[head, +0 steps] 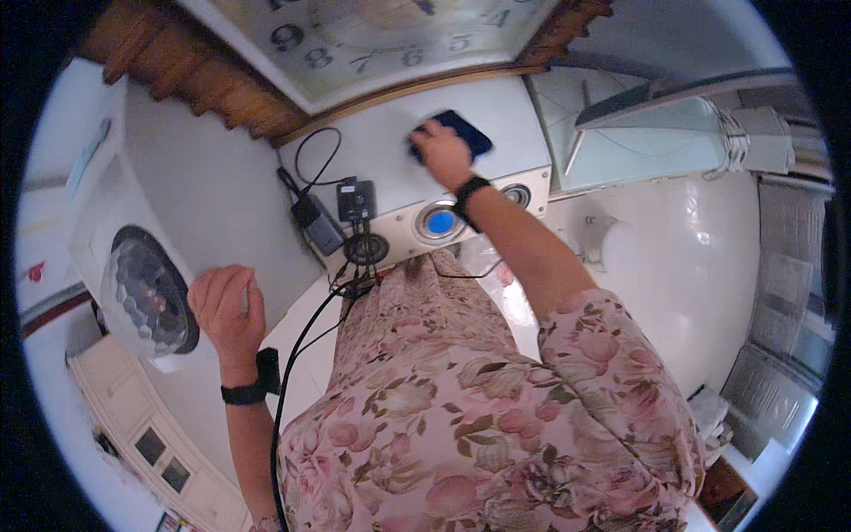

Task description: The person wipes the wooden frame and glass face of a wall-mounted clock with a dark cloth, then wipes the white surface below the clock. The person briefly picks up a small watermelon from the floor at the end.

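My right hand, with a black band at the wrist, rests on a dark flat object, perhaps a phone, lying on the white top of a speaker cabinet. Whether its fingers grip the object cannot be made out, as it is blurred. My left hand is raised at the left with loosely curled fingers and nothing visible in it; a black band circles that wrist too. Between the hands, a small black box with cables and a grey-and-black device lie at the cabinet's near edge.
A large clock in a wooden frame stands behind the cabinet top. A white appliance with a round glass door is at the left. Black cables run down beside my floral clothing. A glass-topped stand is at the right.
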Action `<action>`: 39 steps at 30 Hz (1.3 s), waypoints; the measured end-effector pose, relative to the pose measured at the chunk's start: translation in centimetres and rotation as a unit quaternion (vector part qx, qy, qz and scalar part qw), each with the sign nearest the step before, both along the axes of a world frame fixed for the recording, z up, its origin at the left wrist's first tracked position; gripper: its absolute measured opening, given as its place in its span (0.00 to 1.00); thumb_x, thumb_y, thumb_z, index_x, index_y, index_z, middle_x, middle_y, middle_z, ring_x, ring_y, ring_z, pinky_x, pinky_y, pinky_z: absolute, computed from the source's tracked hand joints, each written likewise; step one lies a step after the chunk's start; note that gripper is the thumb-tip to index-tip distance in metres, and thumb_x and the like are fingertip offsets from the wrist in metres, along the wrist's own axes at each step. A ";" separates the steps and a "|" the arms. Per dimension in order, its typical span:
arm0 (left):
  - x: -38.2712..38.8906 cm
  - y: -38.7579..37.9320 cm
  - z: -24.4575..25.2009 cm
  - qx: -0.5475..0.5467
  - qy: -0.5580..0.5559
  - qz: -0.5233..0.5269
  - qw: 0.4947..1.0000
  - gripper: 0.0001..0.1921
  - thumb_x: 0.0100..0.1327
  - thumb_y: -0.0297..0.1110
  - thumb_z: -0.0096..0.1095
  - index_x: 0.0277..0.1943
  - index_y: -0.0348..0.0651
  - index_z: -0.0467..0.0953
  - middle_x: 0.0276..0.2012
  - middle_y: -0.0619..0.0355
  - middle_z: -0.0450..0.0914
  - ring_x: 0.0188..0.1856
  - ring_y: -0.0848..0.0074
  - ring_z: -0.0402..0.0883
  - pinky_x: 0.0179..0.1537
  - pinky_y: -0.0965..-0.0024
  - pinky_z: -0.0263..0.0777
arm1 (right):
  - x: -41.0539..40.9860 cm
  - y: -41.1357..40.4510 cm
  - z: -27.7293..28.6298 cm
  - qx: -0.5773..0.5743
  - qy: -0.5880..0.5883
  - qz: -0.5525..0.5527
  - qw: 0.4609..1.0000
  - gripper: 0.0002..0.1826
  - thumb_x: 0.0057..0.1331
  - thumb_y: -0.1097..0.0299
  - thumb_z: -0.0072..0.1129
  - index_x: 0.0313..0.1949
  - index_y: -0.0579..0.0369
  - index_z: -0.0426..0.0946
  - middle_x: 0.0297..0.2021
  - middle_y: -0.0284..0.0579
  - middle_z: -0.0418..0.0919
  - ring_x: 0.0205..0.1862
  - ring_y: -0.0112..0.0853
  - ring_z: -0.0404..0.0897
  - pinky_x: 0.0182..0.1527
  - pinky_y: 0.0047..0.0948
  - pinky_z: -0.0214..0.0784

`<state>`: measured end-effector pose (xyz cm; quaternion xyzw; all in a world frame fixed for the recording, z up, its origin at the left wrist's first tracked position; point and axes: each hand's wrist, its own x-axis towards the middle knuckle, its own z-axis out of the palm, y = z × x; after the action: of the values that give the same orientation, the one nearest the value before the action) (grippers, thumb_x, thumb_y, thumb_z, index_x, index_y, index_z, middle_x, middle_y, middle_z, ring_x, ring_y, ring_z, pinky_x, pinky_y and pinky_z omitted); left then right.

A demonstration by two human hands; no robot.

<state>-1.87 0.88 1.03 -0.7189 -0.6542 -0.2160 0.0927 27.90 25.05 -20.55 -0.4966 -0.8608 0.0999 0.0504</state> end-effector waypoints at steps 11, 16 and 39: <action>-0.3 -0.4 0.0 0.003 0.009 -0.011 1.000 0.08 0.53 0.24 0.68 0.38 0.44 0.81 0.39 0.59 0.82 0.45 0.65 0.78 0.52 0.61 0.65 | 11.8 1.4 -3.1 0.016 -0.144 -0.102 0.984 0.13 0.63 0.64 0.53 0.47 0.38 0.79 0.51 0.40 0.76 0.51 0.43 0.77 0.42 0.46 0.77; -0.1 -0.6 0.3 -0.018 -0.017 -0.001 1.000 0.09 0.55 0.24 0.67 0.40 0.44 0.81 0.41 0.57 0.84 0.47 0.63 0.79 0.56 0.57 0.65 | 22.6 -2.6 -1.6 -0.078 -0.269 -0.206 0.938 0.13 0.68 0.66 0.49 0.49 0.46 0.80 0.46 0.47 0.80 0.49 0.49 0.80 0.46 0.50 0.77; -0.9 -0.8 -0.5 -0.003 0.014 0.012 1.000 0.08 0.54 0.24 0.67 0.38 0.44 0.80 0.39 0.60 0.82 0.45 0.65 0.78 0.52 0.62 0.64 | 15.1 2.8 2.5 -0.186 0.111 -0.203 0.955 0.18 0.59 0.75 0.53 0.50 0.61 0.78 0.36 0.55 0.84 0.39 0.43 0.84 0.43 0.37 0.78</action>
<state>-2.74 0.03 0.57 -0.7145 -0.6619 -0.2023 0.1022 42.96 27.81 -18.09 -0.6470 -0.6971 0.3004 0.0721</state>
